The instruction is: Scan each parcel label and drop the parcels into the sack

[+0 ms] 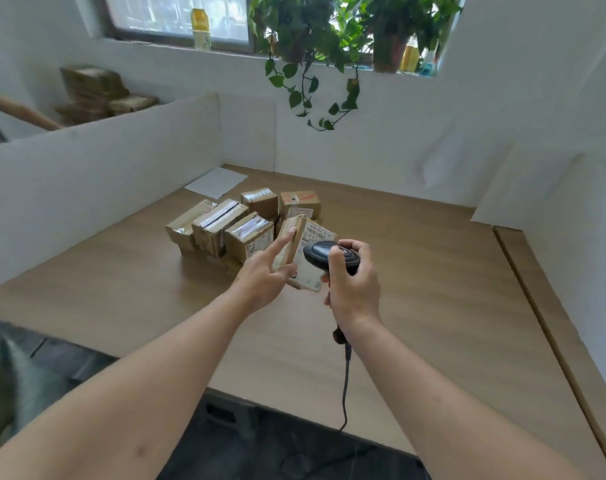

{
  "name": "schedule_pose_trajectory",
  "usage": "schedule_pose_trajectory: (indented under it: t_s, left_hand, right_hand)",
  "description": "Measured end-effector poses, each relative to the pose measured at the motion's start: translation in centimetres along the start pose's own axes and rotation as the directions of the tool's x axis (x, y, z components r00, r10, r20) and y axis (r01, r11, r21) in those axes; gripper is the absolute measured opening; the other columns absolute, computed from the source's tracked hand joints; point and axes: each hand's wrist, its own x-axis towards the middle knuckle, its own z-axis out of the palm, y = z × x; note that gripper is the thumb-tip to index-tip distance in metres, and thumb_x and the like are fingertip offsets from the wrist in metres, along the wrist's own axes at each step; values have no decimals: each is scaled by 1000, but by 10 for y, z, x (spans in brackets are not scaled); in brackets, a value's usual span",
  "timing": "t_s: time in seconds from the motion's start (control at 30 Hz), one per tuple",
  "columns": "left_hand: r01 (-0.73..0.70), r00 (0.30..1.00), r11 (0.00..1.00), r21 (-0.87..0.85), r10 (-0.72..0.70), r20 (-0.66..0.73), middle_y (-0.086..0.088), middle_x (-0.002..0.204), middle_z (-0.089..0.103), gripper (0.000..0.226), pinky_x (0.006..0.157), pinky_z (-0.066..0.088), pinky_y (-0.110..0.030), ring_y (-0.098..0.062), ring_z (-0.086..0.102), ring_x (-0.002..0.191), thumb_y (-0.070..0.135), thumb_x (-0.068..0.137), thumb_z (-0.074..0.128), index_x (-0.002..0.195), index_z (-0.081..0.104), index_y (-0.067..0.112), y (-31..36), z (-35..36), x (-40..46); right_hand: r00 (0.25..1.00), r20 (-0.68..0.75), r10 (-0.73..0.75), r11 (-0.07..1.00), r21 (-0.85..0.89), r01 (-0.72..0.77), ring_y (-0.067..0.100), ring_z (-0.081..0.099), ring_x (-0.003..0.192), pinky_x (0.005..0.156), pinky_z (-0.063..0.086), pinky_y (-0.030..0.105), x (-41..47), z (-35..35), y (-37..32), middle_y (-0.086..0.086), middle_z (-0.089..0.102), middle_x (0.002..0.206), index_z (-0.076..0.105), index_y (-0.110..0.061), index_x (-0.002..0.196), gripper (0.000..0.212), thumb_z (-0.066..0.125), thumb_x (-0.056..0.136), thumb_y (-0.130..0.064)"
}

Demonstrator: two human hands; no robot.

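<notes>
My left hand (pixel 265 271) holds a small cardboard parcel (pixel 294 245) above the wooden table (pixel 415 289), its white label (pixel 310 268) turned toward my right side. The forefinger lies straight along the parcel's side and the thumb grips from below. My right hand (pixel 351 280) grips a black handheld scanner (pixel 320 252) whose head points at the label from close by. The scanner's dark cable (pixel 345 382) hangs down over the table's front edge. Several more taped cardboard parcels (pixel 232 226) lie clustered on the table behind the held one. No sack is clearly seen.
White partition walls (pixel 104 174) enclose the table on the left, back and right. A white sheet (pixel 216 181) lies at the far left corner. Hanging plants (pixel 315 64) and bottles stand on the window sill. Another person's arm (pixel 20 110) and stacked boxes (pixel 97 93) show beyond the left partition.
</notes>
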Motion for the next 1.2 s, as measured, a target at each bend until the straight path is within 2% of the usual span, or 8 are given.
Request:
schedule_pose_trajectory:
  t_s: [0.17,0.33,0.43,0.6,0.77,0.93,1.07,1.2]
  left_hand:
    - [88,991,996,-1,-87,-103,-2,158,46,64,111,46,-49,-27,52,134,39,102,62,148,31,71,-40,-44,-68]
    - [175,961,984,-13,-174,-213,1,161,44,66,106,46,-32,-22,50,135,32,104,62,154,31,62,-90,-99,-130]
    - [215,951,977,13,-206,-232,1,153,48,65,82,42,-10,-14,50,121,27,106,60,159,32,53,-106,-117,-161]
    - [374,882,927,-18,-362,-300,-3,135,62,66,113,45,-45,-24,61,120,36,99,64,147,33,69,-173,-182,-245]
    - [455,833,890,-38,-440,-335,1,142,61,70,112,47,-46,-22,63,120,38,97,64,143,30,76,-238,-237,-323]
    - [531,786,846,-52,-515,-341,-2,152,54,71,116,41,-49,-26,54,133,39,97,64,141,25,80,-290,-277,-376]
    - [610,731,791,-31,-578,-363,-3,155,50,71,116,41,-51,-29,51,137,39,101,63,146,23,76,-329,-299,-398]
    - [701,679,712,40,-650,-342,-7,141,51,67,104,46,-44,-30,55,122,45,104,57,151,18,72,-369,-312,-403]
  right_hand:
    - [984,175,-29,999,-11,32,20,75,95,77,66,58,-52,44,2,-12,72,107,57,-52,110,17,61,94,-57]
    - [940,339,-37,999,21,32,21,74,97,76,68,52,-106,99,-8,-12,68,109,56,-42,121,19,63,104,-47]
    - [918,396,-23,999,31,12,21,74,96,75,68,47,-128,119,-10,-13,67,108,56,-43,120,16,63,106,-43]
    - [877,480,11,1000,10,-18,23,75,95,71,66,43,-211,199,-16,-7,69,109,60,-35,123,23,64,102,-43]
    - [821,569,48,998,-52,-22,19,76,95,79,65,61,-297,267,-13,-10,73,106,59,-45,116,37,59,85,-66]
    - [771,631,82,994,-103,-22,19,76,95,78,66,58,-348,319,0,-11,70,108,55,-53,110,13,64,102,-49]
    - [728,674,125,989,-139,-41,17,75,98,88,66,49,-367,356,11,-16,68,109,57,-44,120,16,64,105,-47]
    - [692,699,181,976,-215,-38,16,74,99,89,66,47,-375,395,33,-15,68,112,55,-45,125,24,62,104,-51]
